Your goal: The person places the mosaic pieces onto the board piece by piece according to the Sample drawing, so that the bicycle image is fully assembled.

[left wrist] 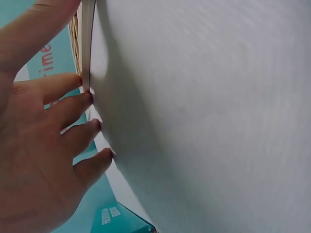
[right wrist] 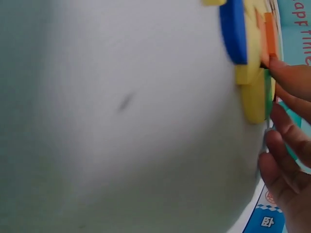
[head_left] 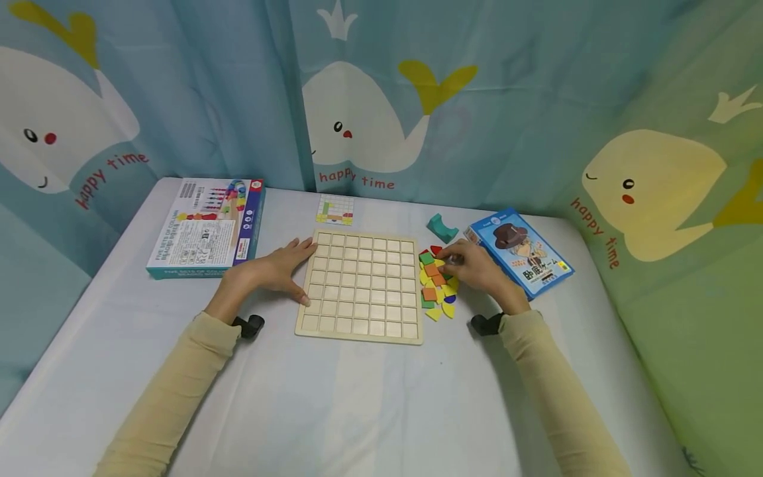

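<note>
Wooden grid board mid-frame, my left hand spread at its edge; right hand at coloured tiles centre-right, can't tell grip.

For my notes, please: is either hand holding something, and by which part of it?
The left hand only touches the wooden board at its left edge. The right hand is at coloured pieces; whether it pinches one cannot be told.

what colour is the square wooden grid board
The square wooden grid board is pale beige, clearest in the head view.
</note>
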`<state>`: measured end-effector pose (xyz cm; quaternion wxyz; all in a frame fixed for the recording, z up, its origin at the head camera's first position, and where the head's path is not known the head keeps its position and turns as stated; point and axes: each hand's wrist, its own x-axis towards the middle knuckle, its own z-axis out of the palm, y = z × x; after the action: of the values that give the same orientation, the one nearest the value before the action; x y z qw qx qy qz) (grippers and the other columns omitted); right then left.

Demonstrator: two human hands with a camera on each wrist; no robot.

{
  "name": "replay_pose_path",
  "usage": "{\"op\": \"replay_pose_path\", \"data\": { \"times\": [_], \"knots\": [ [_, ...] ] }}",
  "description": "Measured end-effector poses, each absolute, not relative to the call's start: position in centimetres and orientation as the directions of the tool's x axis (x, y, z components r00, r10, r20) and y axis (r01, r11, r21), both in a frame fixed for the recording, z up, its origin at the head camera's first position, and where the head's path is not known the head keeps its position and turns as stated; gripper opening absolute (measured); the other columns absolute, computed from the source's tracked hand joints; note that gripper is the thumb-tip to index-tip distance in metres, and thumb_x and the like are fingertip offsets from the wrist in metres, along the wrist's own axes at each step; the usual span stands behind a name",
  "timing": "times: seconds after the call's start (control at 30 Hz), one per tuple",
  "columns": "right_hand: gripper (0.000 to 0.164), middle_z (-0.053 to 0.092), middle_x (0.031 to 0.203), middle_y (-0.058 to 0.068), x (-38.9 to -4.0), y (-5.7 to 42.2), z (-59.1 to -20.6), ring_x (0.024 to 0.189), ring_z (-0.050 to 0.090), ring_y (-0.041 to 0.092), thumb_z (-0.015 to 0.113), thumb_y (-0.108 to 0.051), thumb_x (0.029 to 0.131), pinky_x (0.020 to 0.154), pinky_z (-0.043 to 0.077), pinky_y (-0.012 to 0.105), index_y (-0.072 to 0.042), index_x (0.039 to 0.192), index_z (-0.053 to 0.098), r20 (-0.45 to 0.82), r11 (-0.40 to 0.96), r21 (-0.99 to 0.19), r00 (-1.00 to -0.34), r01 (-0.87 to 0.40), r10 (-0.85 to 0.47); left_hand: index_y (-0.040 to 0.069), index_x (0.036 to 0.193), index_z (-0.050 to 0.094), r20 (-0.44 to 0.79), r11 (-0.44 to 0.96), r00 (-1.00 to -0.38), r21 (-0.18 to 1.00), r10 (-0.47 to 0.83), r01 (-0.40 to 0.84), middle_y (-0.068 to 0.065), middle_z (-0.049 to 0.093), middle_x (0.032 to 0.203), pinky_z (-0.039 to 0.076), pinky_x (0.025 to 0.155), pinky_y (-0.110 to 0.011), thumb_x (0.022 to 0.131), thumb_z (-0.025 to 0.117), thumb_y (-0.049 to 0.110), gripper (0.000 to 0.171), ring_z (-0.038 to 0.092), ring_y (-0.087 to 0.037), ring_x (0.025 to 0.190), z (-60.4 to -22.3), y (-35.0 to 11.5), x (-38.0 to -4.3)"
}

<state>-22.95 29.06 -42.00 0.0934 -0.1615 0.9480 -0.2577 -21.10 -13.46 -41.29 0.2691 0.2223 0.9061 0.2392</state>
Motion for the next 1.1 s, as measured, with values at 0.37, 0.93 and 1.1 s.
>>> {"op": "replay_pose_path", "data": {
  "times": [0.37, 0.93, 1.1],
  "knots": [
    [0.022, 0.066, 0.108, 0.015, -23.1, 28.4, -41.7, 0.095, 0.056, 0.026, 0.075, -0.014, 0.094, 0.084, 0.047, 0.034, -0.002, 0.110, 0.066, -0.215, 0.814, -0.568, -0.932, -0.122, -0.290, 0.002, 0.164, 0.015, -0.382, 0.791, -0.771, 0.562, 0.509, 0.242, -0.018, 0.003, 0.173, 0.008, 0.126, -0.066, 0.080, 0.089, 0.031, 0.115, -0.003, -0.043, 0.159, -41.2, -13.3, -20.8],
    [0.010, 0.070, 0.096, 0.013, -22.4, 28.1, -41.3, 0.085, 0.060, 0.024, 0.074, -0.012, 0.095, 0.077, 0.048, 0.032, -0.004, 0.102, 0.071, -0.110, 0.780, -0.604, -0.952, -0.164, -0.286, 0.004, 0.164, 0.016, -0.386, 0.788, -0.777, 0.575, 0.497, 0.218, -0.016, 0.002, 0.174, 0.007, 0.125, -0.067, 0.081, 0.089, 0.027, 0.113, -0.004, -0.042, 0.159, -41.2, -13.2, -20.9],
    [0.011, 0.071, 0.100, 0.015, -22.3, 27.8, -41.0, 0.088, 0.064, 0.024, 0.074, -0.011, 0.095, 0.082, 0.051, 0.031, -0.003, 0.102, 0.071, -0.104, 0.761, -0.628, -0.952, -0.160, -0.286, 0.003, 0.164, 0.015, -0.390, 0.787, -0.774, 0.577, 0.499, 0.217, -0.017, 0.002, 0.173, 0.006, 0.125, -0.067, 0.081, 0.089, 0.027, 0.114, -0.004, -0.042, 0.159, -41.2, -13.1, -20.7]
  ]
}}
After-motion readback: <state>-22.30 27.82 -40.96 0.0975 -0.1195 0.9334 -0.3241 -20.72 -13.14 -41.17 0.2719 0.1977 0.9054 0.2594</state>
